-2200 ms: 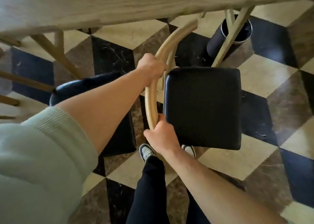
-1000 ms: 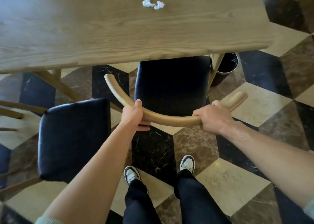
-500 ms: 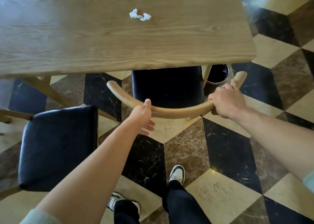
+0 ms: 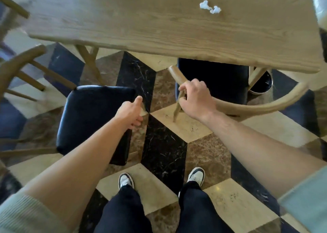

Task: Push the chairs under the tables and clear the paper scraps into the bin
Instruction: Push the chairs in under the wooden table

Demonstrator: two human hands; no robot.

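A wooden table (image 4: 159, 29) carries two white crumpled paper scraps (image 4: 210, 7) near its far right side. A chair with a black seat (image 4: 212, 80) sits partly under the table's near edge. My right hand (image 4: 194, 98) is closed around the left part of its curved wooden back rail (image 4: 265, 105). A second chair with a black seat (image 4: 92, 116) stands out from the table on the left. My left hand (image 4: 131, 112) hovers over that seat's right edge, fingers loose, holding nothing.
A black bin (image 4: 261, 84) stands on the floor behind the table's right leg. The second chair's wooden back (image 4: 17, 64) curves at the far left. My feet (image 4: 126, 180) stand on the checkered marble floor (image 4: 162, 144).
My left hand has let go of the back rail and moved left to the second chair. My right hand has shifted from the rail's right end to its left part. The view has swung left.
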